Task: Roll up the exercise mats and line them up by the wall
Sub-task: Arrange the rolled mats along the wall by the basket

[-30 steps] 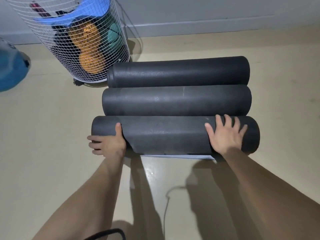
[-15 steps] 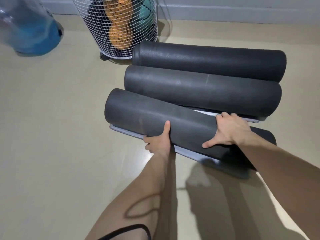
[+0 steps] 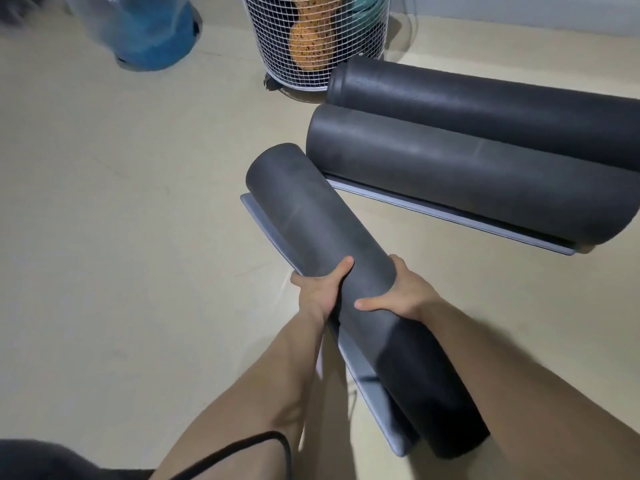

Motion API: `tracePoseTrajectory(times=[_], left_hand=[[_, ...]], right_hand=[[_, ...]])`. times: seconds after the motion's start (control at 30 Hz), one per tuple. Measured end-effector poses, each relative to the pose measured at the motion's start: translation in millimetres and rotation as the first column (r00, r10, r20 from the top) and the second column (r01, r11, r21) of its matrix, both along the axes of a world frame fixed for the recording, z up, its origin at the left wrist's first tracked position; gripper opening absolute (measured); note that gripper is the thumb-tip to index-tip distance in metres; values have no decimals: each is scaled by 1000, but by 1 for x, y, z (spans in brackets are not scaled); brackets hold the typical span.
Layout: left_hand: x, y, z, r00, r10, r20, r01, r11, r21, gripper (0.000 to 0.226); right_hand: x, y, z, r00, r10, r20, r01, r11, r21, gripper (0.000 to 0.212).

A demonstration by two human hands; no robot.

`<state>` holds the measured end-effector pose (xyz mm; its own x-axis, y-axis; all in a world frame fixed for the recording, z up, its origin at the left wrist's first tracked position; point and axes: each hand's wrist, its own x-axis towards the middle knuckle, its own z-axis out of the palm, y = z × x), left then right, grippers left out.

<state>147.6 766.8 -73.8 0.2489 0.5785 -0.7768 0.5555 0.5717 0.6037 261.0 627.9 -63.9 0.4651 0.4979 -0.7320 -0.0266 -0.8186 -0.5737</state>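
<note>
Left forearm (image 3: 259, 386) and right forearm (image 3: 519, 375) uncovered down to the view's lower edge. Left hand (image 3: 317, 289) and right hand (image 3: 403, 296) bare too. Thin black cable (image 3: 263, 441) looped across the left forearm. Dark grey fabric (image 3: 45, 459), blurred, at the bottom-left corner.

A white wire basket (image 3: 313, 64) stands on the beige floor (image 3: 104, 237) at the top of the view, holding an orange, dark-speckled thing (image 3: 308, 39) and, beside it, something teal (image 3: 367, 5). Well to the left of the basket sits a blurred, translucent blue bottle (image 3: 149, 29). A thin black cable (image 3: 256, 441) loops near the bottom edge.
</note>
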Motion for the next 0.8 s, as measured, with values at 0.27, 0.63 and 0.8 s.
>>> tracePoseTrajectory(times=[0.27,0.63,0.8], left_hand=[[-4,3,107,990,-133,-38,137,982,131,119],[142,-133,374,883,-469,7,449,850,275,110],[231,-250,453,815,-576,66,549,803,233,117]], right_hand=[[-25,-6,84,987,-145,67,140,988,67,121],[61,-162,344,856,-517,14,507,842,184,125],[131,-283,430,781,-624,14,616,774,146,129]])
